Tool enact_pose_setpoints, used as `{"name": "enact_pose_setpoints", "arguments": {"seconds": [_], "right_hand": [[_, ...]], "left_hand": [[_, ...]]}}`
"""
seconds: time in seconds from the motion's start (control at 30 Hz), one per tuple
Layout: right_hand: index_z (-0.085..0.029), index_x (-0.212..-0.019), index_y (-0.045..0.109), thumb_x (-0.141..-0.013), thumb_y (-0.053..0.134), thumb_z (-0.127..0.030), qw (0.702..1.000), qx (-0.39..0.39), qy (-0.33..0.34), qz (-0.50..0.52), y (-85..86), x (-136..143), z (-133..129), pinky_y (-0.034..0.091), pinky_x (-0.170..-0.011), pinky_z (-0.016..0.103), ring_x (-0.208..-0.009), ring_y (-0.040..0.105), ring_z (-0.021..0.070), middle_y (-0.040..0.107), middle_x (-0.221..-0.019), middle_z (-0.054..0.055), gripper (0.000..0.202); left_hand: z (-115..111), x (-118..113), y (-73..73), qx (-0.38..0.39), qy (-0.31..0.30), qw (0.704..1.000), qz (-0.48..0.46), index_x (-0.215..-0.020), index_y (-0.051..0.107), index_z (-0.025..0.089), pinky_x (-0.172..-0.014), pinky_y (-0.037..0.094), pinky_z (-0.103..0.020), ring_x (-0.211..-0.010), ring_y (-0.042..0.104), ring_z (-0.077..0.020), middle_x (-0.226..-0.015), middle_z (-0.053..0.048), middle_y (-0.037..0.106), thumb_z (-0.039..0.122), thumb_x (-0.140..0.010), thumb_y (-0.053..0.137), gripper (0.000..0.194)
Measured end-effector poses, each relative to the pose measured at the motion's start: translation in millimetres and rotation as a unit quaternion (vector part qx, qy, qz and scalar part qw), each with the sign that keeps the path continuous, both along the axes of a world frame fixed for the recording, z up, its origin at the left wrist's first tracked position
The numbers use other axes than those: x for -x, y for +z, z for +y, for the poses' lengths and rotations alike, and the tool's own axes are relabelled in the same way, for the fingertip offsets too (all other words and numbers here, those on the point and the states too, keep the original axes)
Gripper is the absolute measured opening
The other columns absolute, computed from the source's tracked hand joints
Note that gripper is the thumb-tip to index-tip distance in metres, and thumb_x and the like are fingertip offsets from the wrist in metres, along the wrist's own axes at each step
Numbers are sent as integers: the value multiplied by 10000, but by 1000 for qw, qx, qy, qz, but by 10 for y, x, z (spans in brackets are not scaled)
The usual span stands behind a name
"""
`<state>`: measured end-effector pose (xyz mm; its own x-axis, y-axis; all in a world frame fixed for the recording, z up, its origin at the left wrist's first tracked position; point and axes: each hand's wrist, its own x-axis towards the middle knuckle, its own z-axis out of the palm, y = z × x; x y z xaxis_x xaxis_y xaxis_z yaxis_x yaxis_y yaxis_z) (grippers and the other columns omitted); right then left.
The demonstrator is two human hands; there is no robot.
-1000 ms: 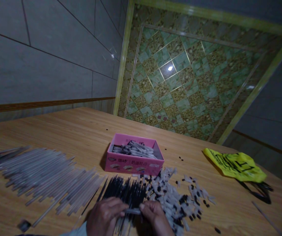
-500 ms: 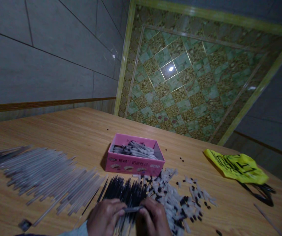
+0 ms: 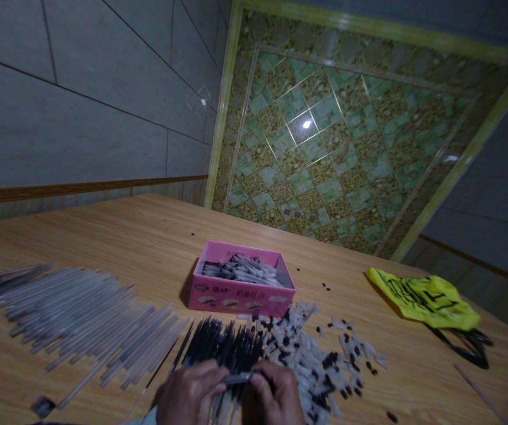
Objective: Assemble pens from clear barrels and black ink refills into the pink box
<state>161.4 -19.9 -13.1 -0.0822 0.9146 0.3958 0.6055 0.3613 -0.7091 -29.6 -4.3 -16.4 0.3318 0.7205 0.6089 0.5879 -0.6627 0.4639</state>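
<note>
At the bottom centre, my left hand (image 3: 191,392) and my right hand (image 3: 277,394) are both closed, pinching opposite ends of a short thin grey tube (image 3: 237,378). Its exact kind is too blurred to make out. Beneath and beyond the fingers lies a bundle of thin black sticks (image 3: 218,342) with pointed ends. Right of my right hand spreads a pile of small whitish translucent pieces (image 3: 305,348) mixed with little black bits. To the left of my left hand, many long clear tubes (image 3: 90,319) lie side by side.
A pink box (image 3: 241,300) holding whitish and dark sticks stands beyond the black bundle. At the right lie a yellow bag (image 3: 425,298) with black straps and a thin stick (image 3: 478,389). A small dark piece (image 3: 43,406) sits front left on the wooden table (image 3: 147,230).
Both hands stay on the tube at nearly the same spot, with only slight finger shifts. The whole view has moved a little; the piles and box look unchanged.
</note>
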Motion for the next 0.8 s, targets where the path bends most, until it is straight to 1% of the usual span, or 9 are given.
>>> {"name": "enact_pose_setpoints", "arguments": {"seconds": [0.1, 0.23, 0.33, 0.43, 0.5, 0.53, 0.63, 0.7, 0.8], "right_hand": [[-147, -616, 661, -815, 481, -429, 998, 60, 4, 10, -45, -2, 30, 360, -499, 209, -549, 510, 147, 568, -531, 12, 390], [-131, -597, 673, -769, 535, -479, 992, 113, 2, 56, -62, 28, 65, 370, -507, 207, -555, 504, 144, 564, -524, 8, 412], [-130, -653, 700, -731, 593, -468, 983, 130, 5, 127, 15, 25, 96, 415, -562, 240, -605, 548, 176, 617, -582, 33, 363], [-138, -749, 713, -703, 649, -432, 965, 116, -37, 233, 192, -72, 174, 448, -581, 261, -638, 576, 191, 655, -654, 48, 305], [-147, -835, 699, -693, 667, -426, 942, 104, -88, 308, 348, -174, 281, 415, -456, 230, -498, 522, 144, 616, -576, 7, 315], [-153, -906, 683, -693, 671, -419, 930, 100, -100, 339, 428, -225, 356, 407, -430, 218, -463, 498, 123, 607, -574, -10, 341], [-126, -871, 676, -634, 724, -371, 917, 35, -108, 382, 630, -331, 664, 443, -458, 209, -496, 527, 110, 627, -628, -5, 345], [-119, -866, 666, -623, 719, -370, 914, 22, -114, 388, 711, -354, 907, 466, -473, 221, -512, 549, 115, 637, -646, 1, 353], [-102, -821, 658, -600, 709, -377, 914, 9, -113, 390, 765, -343, 1219, 488, -490, 250, -487, 568, 125, 637, -597, 7, 357]], "left_hand": [[5, 14, -8, 2, -11, 999, 41, -783, 670, 261, -490, 400, -224, -552, 606, -145, -612, -5, 635, 99, -764, 460, 267], [59, 48, 58, 24, -30, 994, 98, -751, 654, 257, -503, 392, -243, -594, 599, -158, -633, -5, 635, 121, -776, 483, 220], [130, 120, 160, 17, -26, 993, 118, -869, 650, 268, -649, 430, -286, -762, 598, -189, -770, -16, 672, 208, -825, 482, 184], [237, 269, 247, -37, 76, 993, 81, -1097, 588, 239, -847, 386, -370, -984, 543, -236, -1048, -72, 652, 283, -837, 480, 285], [318, 392, 279, -40, 177, 981, 71, -1029, 621, 210, -825, 380, -382, -970, 541, -248, -1011, -93, 655, 262, -849, 440, 261], [357, 451, 287, -22, 218, 972, 82, -971, 639, 209, -802, 383, -381, -950, 545, -251, -982, -93, 658, 264, -848, 428, 250], [451, 575, 275, 77, 302, 938, 151, -888, 637, 213, -795, 382, -380, -954, 545, -258, -977, -91, 646, 259, -833, 411, 238], [488, 609, 240, 150, 327, 910, 207, -906, 626, 209, -803, 385, -383, -992, 540, -270, -997, -100, 634, 248, -806, 432, 222], [508, 610, 170, 192, 340, 890, 234, -936, 618, 175, -784, 409, -404, -961, 573, -298, -973, -135, 628, 278, -780, 474, 236]]}}
